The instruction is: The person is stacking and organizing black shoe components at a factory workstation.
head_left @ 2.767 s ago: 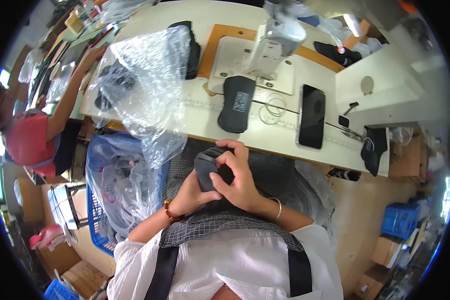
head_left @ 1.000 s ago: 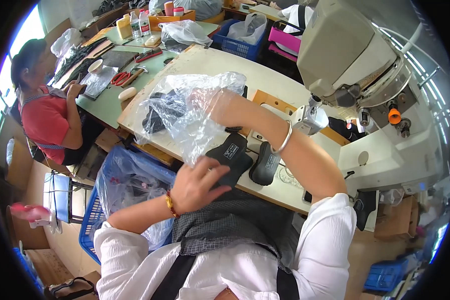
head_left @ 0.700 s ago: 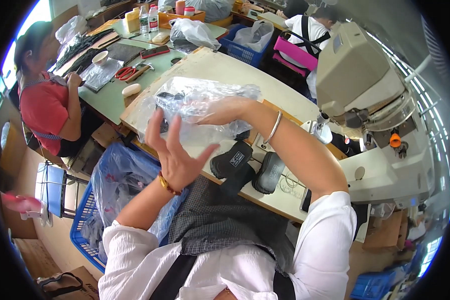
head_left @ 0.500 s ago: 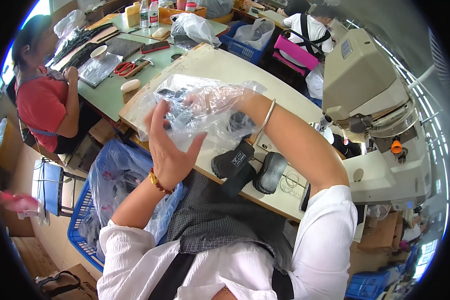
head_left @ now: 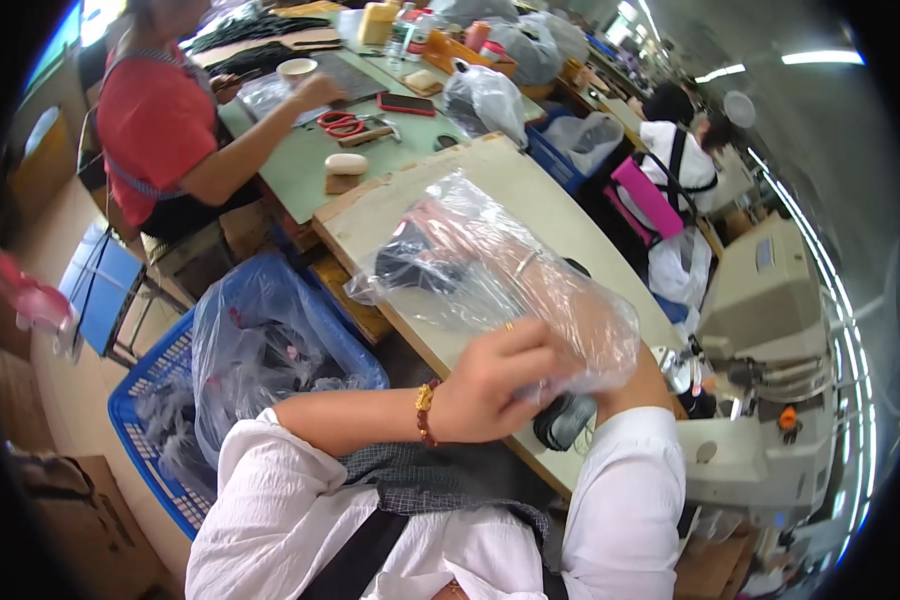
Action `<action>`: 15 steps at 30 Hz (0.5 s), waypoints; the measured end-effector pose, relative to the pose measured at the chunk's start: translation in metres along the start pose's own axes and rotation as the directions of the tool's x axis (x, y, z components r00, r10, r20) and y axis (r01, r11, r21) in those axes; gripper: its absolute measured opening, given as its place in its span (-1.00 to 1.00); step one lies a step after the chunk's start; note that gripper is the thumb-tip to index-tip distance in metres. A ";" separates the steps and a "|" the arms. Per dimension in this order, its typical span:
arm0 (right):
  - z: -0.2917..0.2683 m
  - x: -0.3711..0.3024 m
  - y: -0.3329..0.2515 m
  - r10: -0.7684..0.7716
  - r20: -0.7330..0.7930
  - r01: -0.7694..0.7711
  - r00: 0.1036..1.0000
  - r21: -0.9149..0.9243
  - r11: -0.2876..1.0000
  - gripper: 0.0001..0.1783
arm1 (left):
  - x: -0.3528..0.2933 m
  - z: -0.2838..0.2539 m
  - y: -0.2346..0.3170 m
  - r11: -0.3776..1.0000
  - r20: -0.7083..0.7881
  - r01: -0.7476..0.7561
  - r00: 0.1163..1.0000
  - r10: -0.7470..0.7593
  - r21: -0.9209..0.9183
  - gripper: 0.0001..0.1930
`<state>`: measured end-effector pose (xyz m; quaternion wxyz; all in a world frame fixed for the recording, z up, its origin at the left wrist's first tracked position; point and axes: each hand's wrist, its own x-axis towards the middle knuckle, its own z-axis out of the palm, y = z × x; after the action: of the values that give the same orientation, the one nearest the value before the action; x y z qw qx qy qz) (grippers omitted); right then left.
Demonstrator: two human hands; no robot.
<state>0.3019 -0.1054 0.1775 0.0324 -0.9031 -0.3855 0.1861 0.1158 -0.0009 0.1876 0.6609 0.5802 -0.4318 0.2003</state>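
Observation:
A clear plastic bag (head_left: 460, 195) is drawn over my right hand and well up its forearm. Through the film my right hand (head_left: 442, 232) shows with its fingers curled at a dark piece (head_left: 398, 262), whose kind the wrinkled plastic hides. My left hand (head_left: 510, 375) is closed in a pinch on the bag's mouth edge, close to my right forearm. Below the bag, partly covered by my hands, a dark grey padded piece (head_left: 567, 424) lies on the pale tabletop (head_left: 570, 215).
At left stands a blue basket (head_left: 150, 400) with a lining bag and bagged pieces. A co-worker (head_left: 160, 130) in red sits by the green table (head_left: 310, 180), which bears red-handled scissors (head_left: 340, 123), a hammer (head_left: 375, 135) and a phone (head_left: 406, 104). A beige machine (head_left: 755, 285) stands at right.
The bag has gone from around my right hand to far up the forearm. My left hand has moved right and nearer, from open beside the bag to pinching its edge. The view has shifted.

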 end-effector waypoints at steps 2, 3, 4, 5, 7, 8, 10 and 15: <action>-0.010 0.025 0.012 0.025 -0.008 -0.025 1.000 -0.007 1.000 0.12 | -0.008 -0.009 -0.004 1.000 0.040 0.008 0.999 -0.008 0.011 -0.82; -0.008 0.035 0.017 0.038 -0.011 -0.038 0.999 -0.008 0.999 0.16 | -0.009 -0.019 -0.002 0.999 0.089 -0.049 0.995 0.047 0.017 -0.79; -0.005 0.042 0.021 0.055 -0.015 -0.055 0.998 -0.006 0.998 0.19 | -0.012 -0.028 -0.001 0.994 0.142 -0.105 0.985 0.101 0.019 -0.76; 0.009 0.043 0.037 0.054 -0.013 -0.054 0.998 -0.013 0.998 0.19 | -0.014 -0.038 -0.005 0.994 0.137 -0.110 0.985 0.106 0.020 -0.76; 0.034 0.042 0.058 0.087 -0.147 -0.113 0.985 -0.181 0.977 0.58 | -0.022 -0.063 -0.022 0.974 -0.023 -0.102 0.994 0.109 0.201 -0.66; 0.035 0.041 0.056 0.078 -0.143 -0.104 0.987 -0.185 0.977 0.58 | -0.027 -0.077 -0.036 0.961 -0.141 -0.003 0.989 0.044 0.278 -0.63; 0.035 0.032 0.044 0.176 -0.106 -0.181 0.979 -0.035 0.983 0.54 | -0.029 -0.102 -0.076 0.890 -0.374 0.227 0.925 -0.070 0.395 -0.57; 0.030 0.022 -0.015 0.306 0.029 -0.297 0.952 -0.169 0.940 0.56 | -0.034 -0.153 -0.196 0.729 -0.459 0.656 0.718 -0.523 0.195 -0.49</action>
<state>0.2948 -0.0820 0.1463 -0.0810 -0.9456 -0.2575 0.1815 0.2989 0.1026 0.0510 0.6470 0.7455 -0.0445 0.1538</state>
